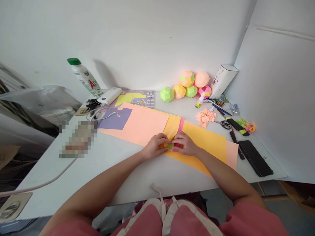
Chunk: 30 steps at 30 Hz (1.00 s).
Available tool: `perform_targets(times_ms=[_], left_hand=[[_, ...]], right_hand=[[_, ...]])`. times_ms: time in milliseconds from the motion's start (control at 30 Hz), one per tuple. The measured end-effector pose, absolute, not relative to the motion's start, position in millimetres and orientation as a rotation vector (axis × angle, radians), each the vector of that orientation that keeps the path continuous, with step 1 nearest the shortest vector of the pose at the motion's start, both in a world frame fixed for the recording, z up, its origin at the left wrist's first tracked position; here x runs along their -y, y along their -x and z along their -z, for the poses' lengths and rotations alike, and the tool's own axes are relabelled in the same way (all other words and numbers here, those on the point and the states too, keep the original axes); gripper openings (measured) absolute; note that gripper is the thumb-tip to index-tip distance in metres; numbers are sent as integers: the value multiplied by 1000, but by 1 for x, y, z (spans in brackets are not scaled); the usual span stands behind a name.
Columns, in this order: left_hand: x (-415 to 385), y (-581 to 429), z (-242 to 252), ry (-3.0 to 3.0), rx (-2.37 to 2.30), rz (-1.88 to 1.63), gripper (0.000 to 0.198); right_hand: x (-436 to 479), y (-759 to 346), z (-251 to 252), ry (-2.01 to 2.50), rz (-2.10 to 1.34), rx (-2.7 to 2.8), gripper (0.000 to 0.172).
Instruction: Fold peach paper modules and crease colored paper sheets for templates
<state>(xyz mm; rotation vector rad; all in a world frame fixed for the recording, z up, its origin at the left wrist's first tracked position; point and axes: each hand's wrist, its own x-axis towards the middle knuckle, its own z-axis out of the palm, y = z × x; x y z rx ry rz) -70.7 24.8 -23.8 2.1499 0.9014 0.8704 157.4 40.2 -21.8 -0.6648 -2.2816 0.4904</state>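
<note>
In the head view, a small folded paper (170,147), green and pink, is pinched by the nearly closed fingers of the left hand (156,145) and the right hand (185,143), over the yellow sheet (206,141), with paper balls (187,79) at twelve o'clock from it. Its edges are best lined up softly, so nothing gets crumpled.

From here I can read the big letters "AD" on the white plastic bottle with a green cap (86,78); its smaller print is too tiny to make out.
</note>
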Motion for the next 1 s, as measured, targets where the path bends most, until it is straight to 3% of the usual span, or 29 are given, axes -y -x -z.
perform_targets(times_ms=[1000], left_hand=[[-23, 70, 24, -2131, -905, -872, 19]], right_hand=[[-40, -157, 21, 678, -460, 2309, 24]])
